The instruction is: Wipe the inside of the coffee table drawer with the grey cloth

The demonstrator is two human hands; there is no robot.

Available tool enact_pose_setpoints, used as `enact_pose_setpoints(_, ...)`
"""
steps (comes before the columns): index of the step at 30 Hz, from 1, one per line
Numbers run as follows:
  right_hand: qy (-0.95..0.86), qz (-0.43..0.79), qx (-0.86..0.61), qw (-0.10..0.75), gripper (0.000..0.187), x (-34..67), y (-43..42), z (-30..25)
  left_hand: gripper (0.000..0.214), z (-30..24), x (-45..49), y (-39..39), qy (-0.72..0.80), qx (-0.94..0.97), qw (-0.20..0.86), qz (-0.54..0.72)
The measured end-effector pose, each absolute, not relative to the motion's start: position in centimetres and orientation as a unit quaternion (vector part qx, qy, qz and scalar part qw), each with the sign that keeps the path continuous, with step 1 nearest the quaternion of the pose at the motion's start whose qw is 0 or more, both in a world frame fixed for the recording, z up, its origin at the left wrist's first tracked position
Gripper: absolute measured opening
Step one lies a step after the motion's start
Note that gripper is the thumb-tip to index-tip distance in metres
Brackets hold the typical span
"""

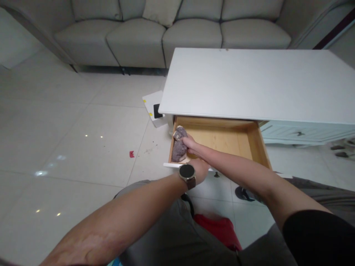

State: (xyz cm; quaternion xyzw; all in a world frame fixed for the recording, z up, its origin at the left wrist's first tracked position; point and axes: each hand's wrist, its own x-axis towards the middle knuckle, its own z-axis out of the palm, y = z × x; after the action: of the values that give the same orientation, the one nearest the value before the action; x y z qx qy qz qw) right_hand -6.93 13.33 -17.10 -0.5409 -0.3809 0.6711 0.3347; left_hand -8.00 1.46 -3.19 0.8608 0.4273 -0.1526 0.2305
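A fuzzy grey-purple bundle [180, 148] with pale patches lies in the left front corner of a pulled-out wooden drawer [253, 142]. It could be a rolled cloth or a soft toy; its exact kind does not show clearly. My right hand [190, 143] is closed on the bundle's right side, thumb on top. At the drawer's front panel, just below, is my left hand [200, 169], with a round dark watch [186, 171] on the wrist. Its fingers are largely hidden behind the right hand and forearm, so their grip cannot be made out.
The drawer belongs to a white coffee table [249, 81]; a shut drawer [299, 133] is to its right. A white box [154, 101] stands by the table's left side. A grey sofa [138, 37] is behind. A red scrap [131, 154] lies on the tiled floor.
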Motion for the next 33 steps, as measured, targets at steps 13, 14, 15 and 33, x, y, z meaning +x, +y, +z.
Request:
enact_pose_setpoints(13, -0.855, 0.172, -0.490, 0.020, 0.069, 7.5, 17.9, -11.4, 0.042, -1.2, -8.3, 1.5, 0.415, 0.855, 0.219, -0.222)
enact_pose_setpoints(14, -0.865, 0.151, -0.477, -0.032, 0.070, 8.3, 17.5, -11.7, 0.042, -1.1, -8.3, 1.5, 0.417, 0.854, 0.220, -0.220)
enact_pose_setpoints(15, -0.870, 0.141, -0.466, -0.075, 0.070, 8.8, 17.0, -12.3, 0.041, -1.0, -8.3, 1.6, 0.420, 0.853, 0.221, -0.219)
enact_pose_setpoints(33, -0.868, 0.194, -0.434, -0.146, 0.069, -1.8, 15.9, -15.0, 0.046, -0.8, -8.2, 1.7, 0.425, 0.849, 0.231, -0.212)
